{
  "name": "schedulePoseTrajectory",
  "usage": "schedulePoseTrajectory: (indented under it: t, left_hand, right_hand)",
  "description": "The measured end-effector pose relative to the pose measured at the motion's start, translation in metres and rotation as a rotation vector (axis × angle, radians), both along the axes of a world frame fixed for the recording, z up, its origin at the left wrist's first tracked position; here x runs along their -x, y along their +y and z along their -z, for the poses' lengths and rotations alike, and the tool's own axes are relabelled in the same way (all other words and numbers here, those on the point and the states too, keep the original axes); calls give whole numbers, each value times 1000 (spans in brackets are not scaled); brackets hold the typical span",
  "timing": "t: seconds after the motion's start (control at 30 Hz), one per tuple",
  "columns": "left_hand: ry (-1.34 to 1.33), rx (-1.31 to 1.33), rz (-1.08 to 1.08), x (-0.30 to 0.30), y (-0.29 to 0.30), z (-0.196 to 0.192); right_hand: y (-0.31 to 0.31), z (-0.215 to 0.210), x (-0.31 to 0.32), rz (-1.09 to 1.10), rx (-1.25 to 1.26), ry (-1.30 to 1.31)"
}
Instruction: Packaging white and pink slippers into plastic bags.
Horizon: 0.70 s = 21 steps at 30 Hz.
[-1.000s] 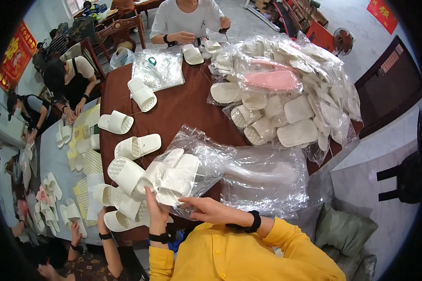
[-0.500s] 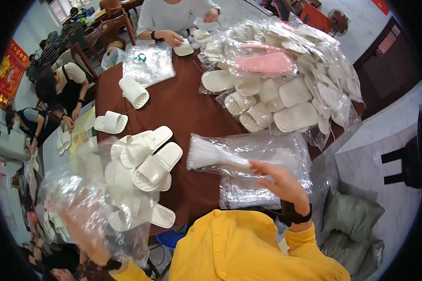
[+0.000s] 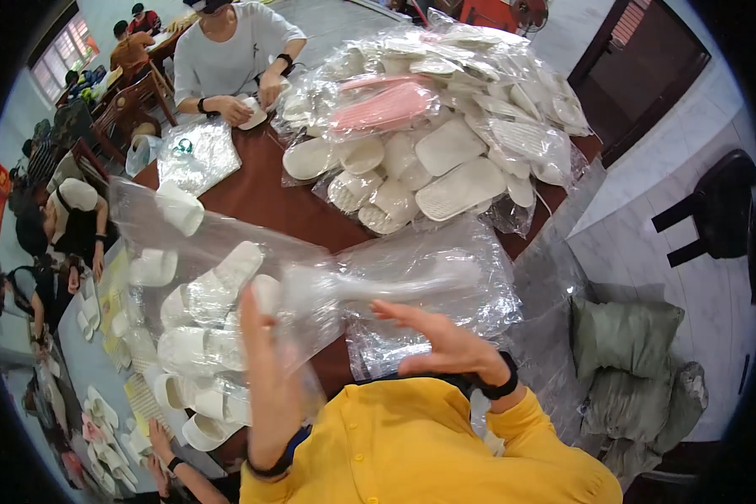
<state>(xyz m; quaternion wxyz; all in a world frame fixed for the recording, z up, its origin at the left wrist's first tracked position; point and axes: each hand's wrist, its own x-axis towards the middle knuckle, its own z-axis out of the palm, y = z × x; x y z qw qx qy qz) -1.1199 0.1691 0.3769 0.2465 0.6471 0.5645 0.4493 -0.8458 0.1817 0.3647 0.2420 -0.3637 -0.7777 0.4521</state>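
My left hand (image 3: pixel 273 378) is raised over the table's near left, seen edge-on and smeared by motion. A thin clear plastic bag (image 3: pixel 227 227) spreads beside and behind it, over a group of white slippers (image 3: pixel 191 349). Whether the fingers grip the bag cannot be made out. My right hand (image 3: pixel 441 336) is open, palm turned inward, thumb and fingers apart, holding nothing. It hovers over the near edge of a stack of clear plastic bags (image 3: pixel 487 290). Just beyond its fingertips, a bundle of thin white strips (image 3: pixel 378 290) lies across the stack.
A large heap of bagged white slippers (image 3: pixel 458 189) covers the far right, a pink bagged pair (image 3: pixel 386 109) on top. Across the table a person (image 3: pixel 235 59) handles a white slipper. Teal scissors (image 3: pixel 183 147) lie on more bags. Grey sacks (image 3: pixel 626 340) sit at right.
My left hand has come up and inward from the lower left, and the clear bag now spreads over the slippers. My right hand stays near the bag stack. The whole view has shifted.
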Motion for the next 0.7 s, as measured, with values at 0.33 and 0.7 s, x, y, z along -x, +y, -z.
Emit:
schedulePoseTrajectory:
  t: [0.33, 0.7]
  left_hand:
    - [-1132, 737, 524, -90, 21, 39]
    - [553, 69, 666, -97, 7, 108]
  right_hand:
    - [-13, 80, -19, 556, 378, 570]
    - [19, 61, -127, 720, 616, 925]
